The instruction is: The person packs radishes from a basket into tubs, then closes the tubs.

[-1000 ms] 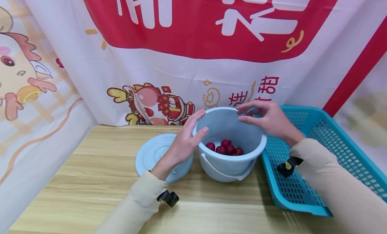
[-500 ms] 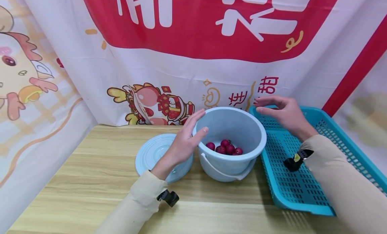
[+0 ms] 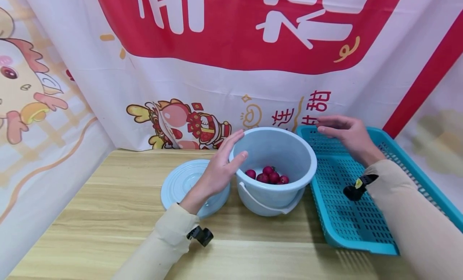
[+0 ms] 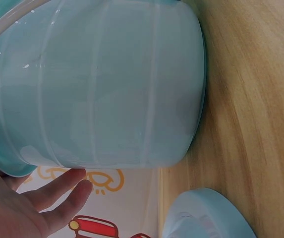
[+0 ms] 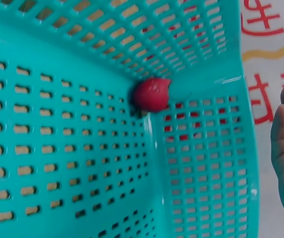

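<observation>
My left hand (image 3: 220, 167) rests against the left side of the light blue bucket (image 3: 273, 199), its fingers fairly straight along the outside and its thumb at the rim. In the left wrist view, the fingers (image 4: 62, 191) reach along the wall of the bucket (image 4: 97, 89). Several small dark red round fruits (image 3: 263, 178) lie inside; their exact kind is unclear. Held above the back of the teal basket (image 3: 318, 215), my right hand (image 3: 349, 135) has relaxed fingers and no item in them. One red fruit (image 5: 151, 94) sits in a corner of the basket in the right wrist view.
A light blue round lid (image 3: 173, 187) lies on the wooden table (image 3: 108, 215), left of the bucket and partly under my left hand. The basket stands right beside the bucket. A printed cloth (image 3: 202, 79) hangs directly behind them.
My right hand has moved from over the bucket's right rim rightward to above the basket. The left hand, bucket and its fruits have stayed put.
</observation>
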A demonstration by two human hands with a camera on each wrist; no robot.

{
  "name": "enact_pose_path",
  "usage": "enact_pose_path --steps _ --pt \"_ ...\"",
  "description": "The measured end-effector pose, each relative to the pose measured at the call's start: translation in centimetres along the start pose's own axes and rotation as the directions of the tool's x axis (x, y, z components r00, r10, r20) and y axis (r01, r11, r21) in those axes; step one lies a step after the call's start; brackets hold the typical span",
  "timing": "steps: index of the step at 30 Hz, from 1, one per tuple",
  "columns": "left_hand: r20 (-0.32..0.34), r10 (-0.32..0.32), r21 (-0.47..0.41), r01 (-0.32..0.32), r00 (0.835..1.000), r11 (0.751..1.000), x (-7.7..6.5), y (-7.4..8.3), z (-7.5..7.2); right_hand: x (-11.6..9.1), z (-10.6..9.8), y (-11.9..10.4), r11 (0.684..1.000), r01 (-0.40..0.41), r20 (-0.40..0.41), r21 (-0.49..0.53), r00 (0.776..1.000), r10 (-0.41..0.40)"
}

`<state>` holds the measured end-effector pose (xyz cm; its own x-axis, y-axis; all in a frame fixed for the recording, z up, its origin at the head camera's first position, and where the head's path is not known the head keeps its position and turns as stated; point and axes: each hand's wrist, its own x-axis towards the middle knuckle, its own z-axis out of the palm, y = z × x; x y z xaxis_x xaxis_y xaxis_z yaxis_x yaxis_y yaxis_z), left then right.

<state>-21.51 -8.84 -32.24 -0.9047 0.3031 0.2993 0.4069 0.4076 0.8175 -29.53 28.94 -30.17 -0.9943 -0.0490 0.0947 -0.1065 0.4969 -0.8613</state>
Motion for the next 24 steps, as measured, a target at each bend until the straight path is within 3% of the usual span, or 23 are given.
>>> enact_pose_path --steps 7,14,24 --pt "-0.003 0.003 -0.006 -0.003 1.0 1.0 0.0 -0.2 -0.1 0.3 -0.5 1.1 0.999 -0.013 0.002 0.036 1.0 0.013" --pt "-0.001 0.004 -0.009 -0.004 1.0 1.0 0.0 -0.2 -0.2 0.5 -0.5 1.6 0.999 -0.048 0.036 0.006 0.998 0.048" --pt "0.011 0.008 -0.014 -0.008 1.0 1.0 0.0 -0.3 -0.1 1.1 0.5 2.5 0.99 -0.089 0.177 -0.113 0.978 0.109"
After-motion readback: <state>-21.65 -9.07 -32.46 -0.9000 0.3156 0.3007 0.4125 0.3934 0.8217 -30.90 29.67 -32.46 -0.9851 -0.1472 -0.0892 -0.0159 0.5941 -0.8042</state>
